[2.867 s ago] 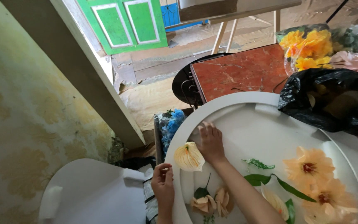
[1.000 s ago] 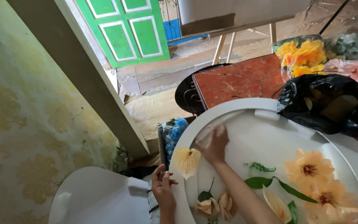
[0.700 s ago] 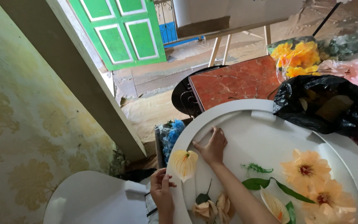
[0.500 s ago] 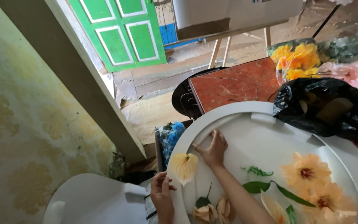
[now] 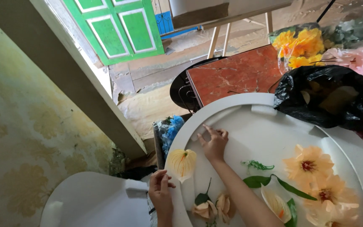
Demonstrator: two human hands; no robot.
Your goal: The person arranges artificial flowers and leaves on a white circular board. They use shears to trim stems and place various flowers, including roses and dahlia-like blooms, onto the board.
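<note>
Though near the left grip (image 5: 161, 193), pale flower (image 5: 182, 163) untouched.

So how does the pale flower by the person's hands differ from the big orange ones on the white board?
The pale yellow flower is one cupped petal with an orange centre line at the round white board's left edge; the orange flowers are wide open, many-petalled, with red centres, on the right. The left hand is near the pale one. Both lie flat.

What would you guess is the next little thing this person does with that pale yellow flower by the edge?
Probably press the pale yellow flower down onto the white round board. It lies at the board's rim, the left hand is right beside it, and the right hand lies flat on the board, apparently steadying it.
</note>
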